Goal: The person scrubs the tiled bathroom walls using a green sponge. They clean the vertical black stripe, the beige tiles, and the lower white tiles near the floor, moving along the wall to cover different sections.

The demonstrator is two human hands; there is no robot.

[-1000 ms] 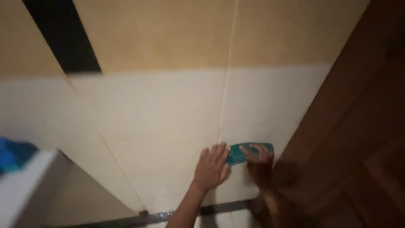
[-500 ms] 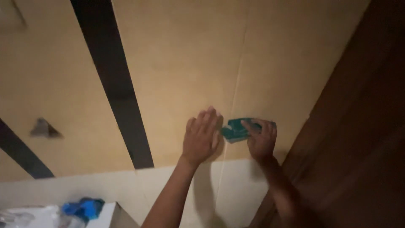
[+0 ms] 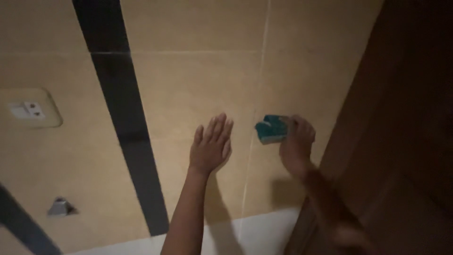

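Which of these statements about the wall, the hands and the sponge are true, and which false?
1. The right hand holds a teal sponge against the tiled wall. True.
2. The left hand grips a brush. False: it lies flat and open on the wall, holding nothing.
3. A dark stripe runs down the wall left of the hands. True.
4. The wooden door is on the left. False: it is on the right.

One camera, worn on the head, faces a tiled wall (image 3: 198, 85) close up, tilted so the black stripe (image 3: 120, 118) slants. Both forearms reach in from below; a wooden door (image 3: 406, 141) fills the right edge.
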